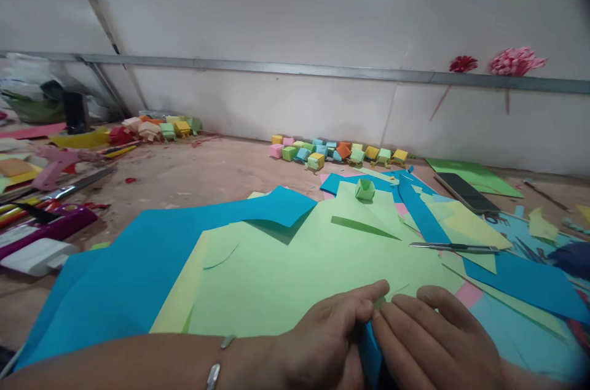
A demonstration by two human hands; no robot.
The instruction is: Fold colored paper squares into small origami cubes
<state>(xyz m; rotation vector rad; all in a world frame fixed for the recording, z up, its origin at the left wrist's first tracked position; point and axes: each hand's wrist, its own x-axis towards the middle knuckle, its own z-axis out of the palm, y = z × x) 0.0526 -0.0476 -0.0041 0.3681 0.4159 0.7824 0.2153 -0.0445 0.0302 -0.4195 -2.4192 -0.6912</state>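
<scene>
My left hand [329,331] and my right hand [431,338] meet at the bottom edge of the view, fingers pressed together around a small folded piece of blue paper [371,350] with a green bit at its top. A bracelet sits on my left wrist. Both hands hover over a large light green sheet [276,273] that lies on bigger blue sheets [120,267]. A small green folded paper cube [364,189] rests farther back on the green sheet. A utility knife [454,247] lies to the right of the hands.
A row of coloured paper cubes [336,152] lines the white wall; more folded pieces [159,128] sit at the back left. A phone [465,191], scissors [74,184], a glue gun and craft tools crowd the sides. Pink paper flowers [516,61] hang on the wall.
</scene>
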